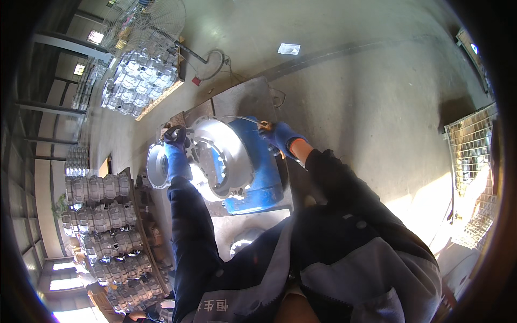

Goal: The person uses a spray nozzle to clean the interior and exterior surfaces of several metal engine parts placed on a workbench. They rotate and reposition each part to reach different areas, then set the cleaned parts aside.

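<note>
A large ring-shaped silver metal housing point(240, 164) rests against a blue drum-like block point(265, 177) on the work table. My left hand point(176, 146), in a dark and blue glove, is closed over the edge of the metal at the housing's left side; its fingertips are partly hidden. Next to it is a smaller round metal opening point(158, 166). In a blue glove, my right hand point(284, 139) closes round a thin rod-like tool point(243, 118) with an orange-yellow part near the fingers. The rod reaches left over the housing's far rim. Its exact kind is not clear.
Stacked metal castings point(102, 215) stand on the left, and another pallet of castings point(141, 81) lies far left beside a large caged fan point(144, 24). A wire mesh basket point(469, 156) is at the right. A white sheet point(289, 49) lies on the floor.
</note>
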A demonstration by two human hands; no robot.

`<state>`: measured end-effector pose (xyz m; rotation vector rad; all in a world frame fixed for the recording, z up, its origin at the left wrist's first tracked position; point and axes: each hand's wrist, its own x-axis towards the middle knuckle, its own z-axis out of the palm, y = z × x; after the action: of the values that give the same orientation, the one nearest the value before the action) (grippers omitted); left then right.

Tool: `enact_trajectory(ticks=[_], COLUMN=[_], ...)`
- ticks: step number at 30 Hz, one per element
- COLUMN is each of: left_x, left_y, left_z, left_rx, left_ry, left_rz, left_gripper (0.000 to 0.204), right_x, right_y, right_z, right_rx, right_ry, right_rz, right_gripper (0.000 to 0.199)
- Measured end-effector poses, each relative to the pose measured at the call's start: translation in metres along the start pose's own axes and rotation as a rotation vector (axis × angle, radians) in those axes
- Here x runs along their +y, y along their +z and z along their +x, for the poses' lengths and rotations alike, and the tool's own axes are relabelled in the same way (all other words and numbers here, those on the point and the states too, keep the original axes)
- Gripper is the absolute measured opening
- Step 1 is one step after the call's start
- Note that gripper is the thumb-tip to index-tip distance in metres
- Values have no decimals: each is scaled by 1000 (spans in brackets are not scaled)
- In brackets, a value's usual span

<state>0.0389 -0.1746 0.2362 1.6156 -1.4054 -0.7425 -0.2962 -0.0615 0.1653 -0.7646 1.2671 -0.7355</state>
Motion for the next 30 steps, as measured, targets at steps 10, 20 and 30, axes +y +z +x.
enact_trajectory(ticks=[10,20,30], left_x=[48,-3,-59], left_y=[14,2,-19], left_z=[-20,14,47], left_rx=[106,48,27], left_ry=[-104,43,230], left_rz=[135,-38,-28], left_gripper=[27,24,24], right_x=[23,23,36], right_y=[0,2,15], right_z=[18,6,20], right_rx=[27,28,-13], right_ry=[51,84,100], right_rz=[9,46,94], right_gripper=[32,31,29])
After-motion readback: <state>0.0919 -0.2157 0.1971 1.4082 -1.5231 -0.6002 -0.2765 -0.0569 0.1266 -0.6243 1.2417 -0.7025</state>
